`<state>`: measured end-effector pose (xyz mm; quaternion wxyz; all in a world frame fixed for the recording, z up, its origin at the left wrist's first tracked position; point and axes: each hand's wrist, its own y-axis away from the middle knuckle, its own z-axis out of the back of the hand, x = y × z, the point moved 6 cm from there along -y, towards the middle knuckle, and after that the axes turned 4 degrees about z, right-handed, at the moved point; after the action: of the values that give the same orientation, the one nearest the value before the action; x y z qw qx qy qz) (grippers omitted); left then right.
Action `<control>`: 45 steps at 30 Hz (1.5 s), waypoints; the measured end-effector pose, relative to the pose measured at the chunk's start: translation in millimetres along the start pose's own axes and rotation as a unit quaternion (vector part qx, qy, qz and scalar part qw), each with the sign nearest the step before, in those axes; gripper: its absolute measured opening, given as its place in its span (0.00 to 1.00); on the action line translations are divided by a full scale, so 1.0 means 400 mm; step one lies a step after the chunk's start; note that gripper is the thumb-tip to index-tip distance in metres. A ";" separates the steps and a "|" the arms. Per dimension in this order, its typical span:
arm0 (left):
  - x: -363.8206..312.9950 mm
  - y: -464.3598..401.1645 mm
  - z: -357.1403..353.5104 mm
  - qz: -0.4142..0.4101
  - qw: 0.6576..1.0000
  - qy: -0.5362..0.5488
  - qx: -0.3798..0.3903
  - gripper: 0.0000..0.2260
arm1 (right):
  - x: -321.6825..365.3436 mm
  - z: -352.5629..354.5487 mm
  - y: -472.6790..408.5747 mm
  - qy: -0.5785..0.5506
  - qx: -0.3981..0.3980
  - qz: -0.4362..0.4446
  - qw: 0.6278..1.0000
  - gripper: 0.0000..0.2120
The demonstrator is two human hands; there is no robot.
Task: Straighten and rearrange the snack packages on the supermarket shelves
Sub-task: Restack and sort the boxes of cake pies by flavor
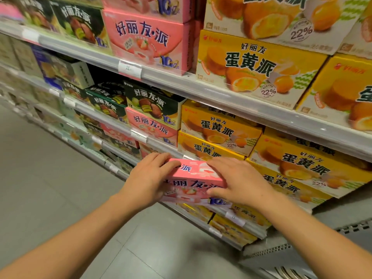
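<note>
Here the shelves (201, 88) fill the upper and right part of the frame, running from the upper left down to the lower right. On them stand the yellow boxes (251, 65) at the right, and the pink boxes (149, 43) and the dark green boxes (153, 101) in the middle.

In the lower middle of the frame both hands hold one pink box (194, 183) at the front edge of a lower shelf. The left hand (149, 178) grips its left end, with the fingers curled over the top and the thumb on the front. The right hand (239, 182) grips its right end in the same way. The box sits a little tilted, just beside the yellow stack (291, 174) at its right.

I judge that the step in hand is placing this one box. The next move seems to need a level push into a gap on the shelf, so that its face lines up with the others. I cannot see this gap, because the hands and the box cover it.

In the way are the yellow stack, which is close to the right hand, and the shelf rail with its price tag (138, 135) above. The grey floor (50, 178) is at the lower left.
</note>
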<state>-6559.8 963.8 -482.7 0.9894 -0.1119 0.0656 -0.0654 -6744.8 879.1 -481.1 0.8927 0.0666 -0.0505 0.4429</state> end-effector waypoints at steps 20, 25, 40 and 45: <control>0.652 -0.227 0.096 0.046 0.970 0.237 -0.017 0.23 | 0.278 0.008 -0.353 -0.001 -0.039 -0.194 0.980 0.30; 0.653 -0.396 0.084 -0.020 0.999 -0.023 -0.041 0.32 | 0.226 0.001 -0.340 -0.043 -0.050 -0.244 0.968 0.31; 0.749 -0.476 0.058 -0.063 0.987 0.144 0.025 0.28 | 0.289 0.039 -0.314 -0.120 -0.130 -0.359 0.916 0.32; 0.859 -0.358 0.101 -0.081 0.973 0.215 -0.028 0.30 | 0.368 0.118 -0.342 -0.117 -0.104 -0.357 0.921 0.32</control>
<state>-6232.9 784.5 -450.5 0.9401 -0.1273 0.2693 -0.1657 -6548.7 905.0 -422.9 0.9812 0.0380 -0.1733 0.0757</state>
